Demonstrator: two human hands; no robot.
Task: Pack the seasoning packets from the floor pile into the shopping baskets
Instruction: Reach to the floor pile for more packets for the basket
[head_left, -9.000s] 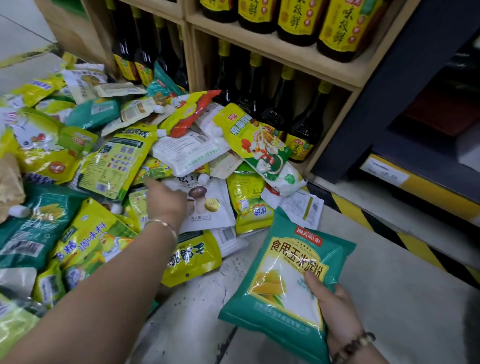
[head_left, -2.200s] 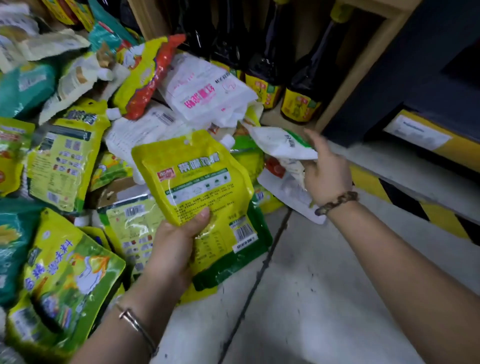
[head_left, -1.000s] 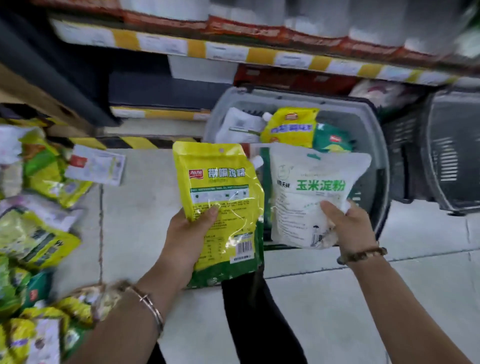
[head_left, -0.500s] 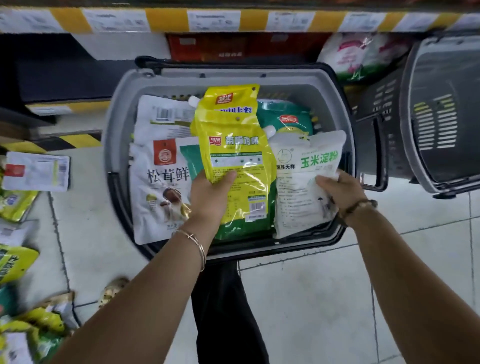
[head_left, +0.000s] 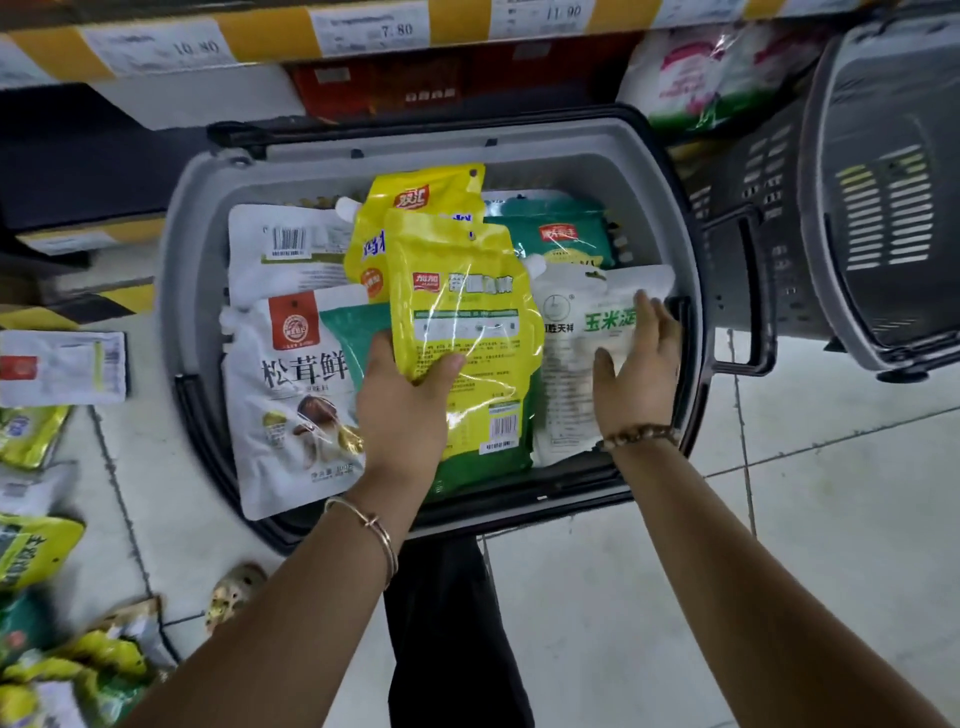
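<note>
Now that the right hand (head_left: 639, 379) has let go, fingers spread flat, the white corn starch pouch (head_left: 561, 322) lies in the grey basket (head_left: 182, 270); left hand (head_left: 400, 415) still grips the yellow seasoning pouch (head_left: 462, 312), next in.

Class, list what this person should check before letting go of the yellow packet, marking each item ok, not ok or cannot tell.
1. The yellow packet is over the grey basket: ok.
2. The left hand has released it: not ok, the grip holds it.
3. The white packet lies inside the basket: ok.
4. The right hand is open, fingers straight: ok.
5. Room left underneath: cannot tell, packets hide the basket's bottom.
</note>
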